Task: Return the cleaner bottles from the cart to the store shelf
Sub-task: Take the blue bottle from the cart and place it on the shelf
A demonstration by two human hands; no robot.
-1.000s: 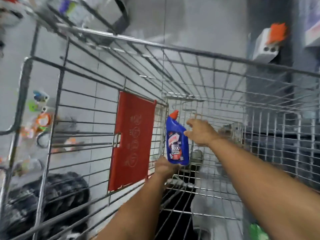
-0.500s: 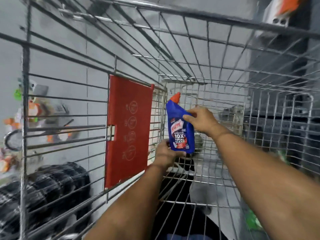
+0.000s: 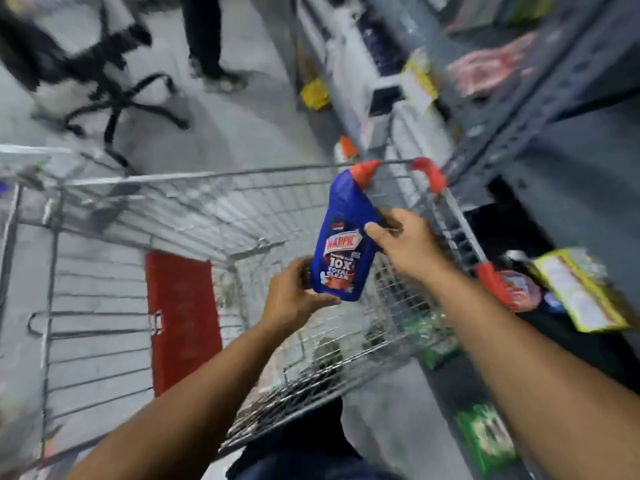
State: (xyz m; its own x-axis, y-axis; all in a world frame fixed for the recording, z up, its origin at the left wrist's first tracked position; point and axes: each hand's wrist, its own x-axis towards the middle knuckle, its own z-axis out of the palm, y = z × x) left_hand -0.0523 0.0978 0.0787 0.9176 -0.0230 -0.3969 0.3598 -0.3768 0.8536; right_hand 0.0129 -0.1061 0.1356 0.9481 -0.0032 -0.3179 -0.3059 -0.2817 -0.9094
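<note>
Two hands [image 3: 349,268] hold one blue bottle [image 3: 341,251]; cart [image 3: 214,209] seemingly empty.

The cleaner bottle [image 3: 341,244] is held above the wire cart [image 3: 145,209], between the two hands: the left hand [image 3: 294,299] is under its base, the right hand [image 3: 403,242] on its side. The store shelf [image 3: 540,133] stands right of the right hand; an office chair [image 3: 117,95] lies far beyond the left hand
</note>
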